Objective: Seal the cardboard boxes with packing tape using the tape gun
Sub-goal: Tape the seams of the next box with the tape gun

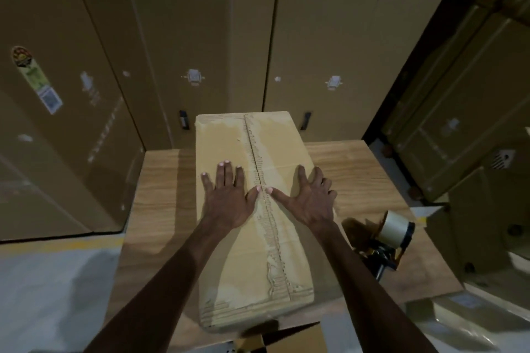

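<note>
A long cardboard box (223, 140) lies lengthwise on a wooden table (160, 203), its two top flaps meeting at a torn centre seam (252, 146). My left hand (229, 195) presses flat on the left flap, fingers spread. My right hand (308, 198) presses flat on the right flap, fingers spread over the box's right edge. The two thumbs almost meet at the seam. The tape gun (393, 238), with a pale tape roll, lies on the table to the right of the box, untouched.
Tall stacked cardboard cartons (143, 51) wall in the far side and the left. More cartons (459, 123) stand at the right. Another box's flap (281, 337) pokes up at the table's near edge. Pale floor (51, 295) lies to the left.
</note>
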Tool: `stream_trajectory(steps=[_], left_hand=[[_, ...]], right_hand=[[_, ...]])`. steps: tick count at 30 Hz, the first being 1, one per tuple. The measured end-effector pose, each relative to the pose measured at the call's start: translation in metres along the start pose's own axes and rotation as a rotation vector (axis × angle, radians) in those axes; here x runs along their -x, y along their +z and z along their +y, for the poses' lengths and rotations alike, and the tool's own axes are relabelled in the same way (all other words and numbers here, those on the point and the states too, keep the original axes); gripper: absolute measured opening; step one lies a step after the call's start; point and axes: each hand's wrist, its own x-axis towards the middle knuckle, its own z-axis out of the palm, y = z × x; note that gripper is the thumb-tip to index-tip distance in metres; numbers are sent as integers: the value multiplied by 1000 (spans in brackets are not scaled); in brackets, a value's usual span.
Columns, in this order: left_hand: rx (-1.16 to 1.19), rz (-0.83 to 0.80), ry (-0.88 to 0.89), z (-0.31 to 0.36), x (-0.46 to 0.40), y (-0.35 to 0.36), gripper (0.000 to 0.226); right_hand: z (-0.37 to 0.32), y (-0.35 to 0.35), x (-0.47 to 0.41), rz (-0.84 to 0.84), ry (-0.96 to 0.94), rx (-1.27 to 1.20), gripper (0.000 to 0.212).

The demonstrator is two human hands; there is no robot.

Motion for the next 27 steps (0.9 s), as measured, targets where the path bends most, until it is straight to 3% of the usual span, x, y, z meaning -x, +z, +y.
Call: stream_trajectory(steps=[4,7,10,12,15,18,23,27], left_hand=[[34,-29,60,10,7,-5,73],[20,-62,97,27,16,-1,78],[-6,-66,106,35,19,2,82],[-12,-64,97,37,18,3,83],[-10,-59,90,40,20,4,83],[-7,-43,75,42,23,6,83],[-8,-4,67,45,26,8,82],[28,-1,56,45,30,7,80]], right_hand=[[9,-3,3,-131,-58,-31,108],[38,-11,15,-175,-73,-230,104],[83,-9,29,-175,134,-597,96],[115,6,45,-142,288,-812,79],[156,42,73,56,508,-840,59],[188,71,100,115,748,-864,35],[218,102,98,68,853,-915,42],[228,123,73,24,911,-1095,47]])
